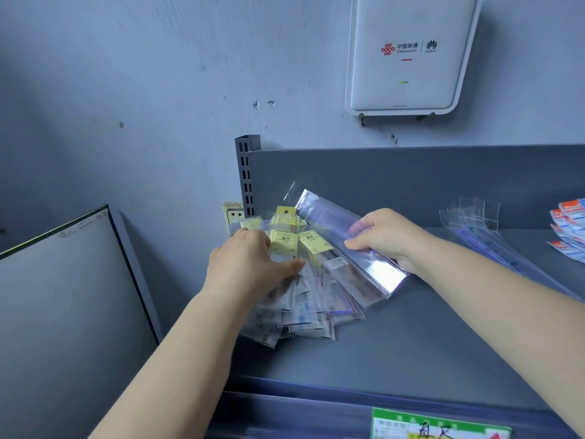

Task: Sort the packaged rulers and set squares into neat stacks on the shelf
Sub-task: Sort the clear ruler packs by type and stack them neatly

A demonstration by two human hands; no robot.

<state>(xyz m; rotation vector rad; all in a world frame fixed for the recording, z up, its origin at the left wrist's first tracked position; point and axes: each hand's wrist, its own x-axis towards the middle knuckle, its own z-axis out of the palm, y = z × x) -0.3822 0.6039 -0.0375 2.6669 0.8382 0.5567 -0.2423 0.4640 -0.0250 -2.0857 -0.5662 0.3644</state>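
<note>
We are working at a grey shelf (411,350) with both hands over a fanned pile of packaged rulers (311,299). Our left hand (250,264) is resting on the left part of the fan, palm down, fingers mostly straight and the thumb stretched toward the right across the clear sleeves, pressing them against the shelf rather than curling round them. Just beyond its fingertips the yellow header cards (285,242) of several packets are showing. Our right hand (387,237) is gripping 1 long clear ruler packet (345,236), fingers laid over its top face and the thumb apparently hidden beneath, and the packet is running diagonally from the far left of that hand down to its near side, lying across the right edge of the fan. Well to the right of the right hand, another loose stack of clear packets (484,236) is lying on the shelf, with red and white packets (569,229) beyond it at the frame edge. Above the right hand a white router (408,55) is hanging on the wall, and left of the left hand a wall socket (233,214) is peeking out beside the slotted shelf upright (246,179).
</note>
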